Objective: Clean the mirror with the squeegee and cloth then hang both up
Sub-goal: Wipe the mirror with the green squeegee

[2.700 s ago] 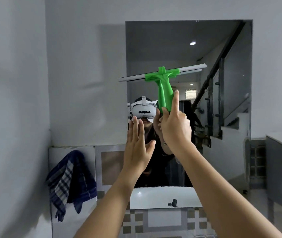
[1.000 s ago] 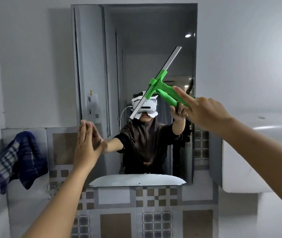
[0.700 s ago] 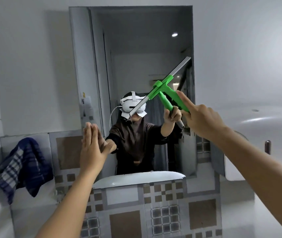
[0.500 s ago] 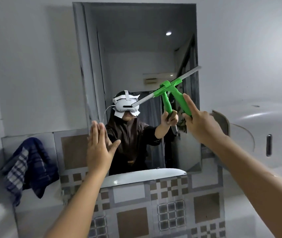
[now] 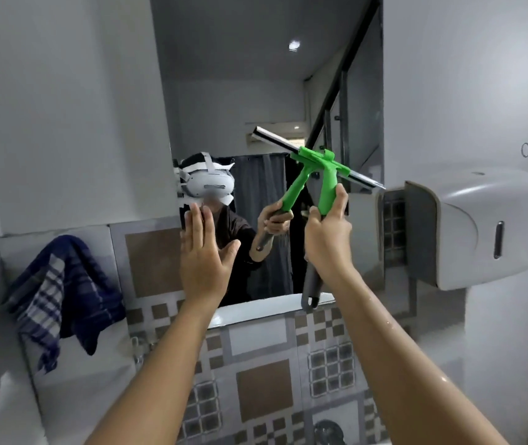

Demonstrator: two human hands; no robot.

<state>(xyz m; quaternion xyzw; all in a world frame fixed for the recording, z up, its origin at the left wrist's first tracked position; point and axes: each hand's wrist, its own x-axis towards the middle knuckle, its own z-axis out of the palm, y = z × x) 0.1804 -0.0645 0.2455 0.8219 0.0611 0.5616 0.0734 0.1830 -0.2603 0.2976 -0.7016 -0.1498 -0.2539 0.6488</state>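
The rectangular mirror (image 5: 243,75) hangs on the white wall above a tiled band. My right hand (image 5: 328,239) grips the green squeegee (image 5: 328,184) by its handle. Its grey blade lies against the right half of the glass, tilted down to the right, and its tip reaches the mirror's right edge. My left hand (image 5: 204,255) is flat, fingers up, at the mirror's lower left corner and holds nothing. A blue checked cloth (image 5: 60,293) hangs on the wall at the left, below mirror height.
A white paper dispenser (image 5: 487,232) sticks out from the wall just right of the mirror, close to the blade tip. A small round hook (image 5: 526,150) sits on the wall above it. Patterned brown and grey tiles (image 5: 256,364) cover the wall below the mirror.
The squeegee blade swung from tilted up-right to tilted down-right and moved toward the mirror's right edge. My left hand stayed flat near the mirror's lower left. The view shifted left.
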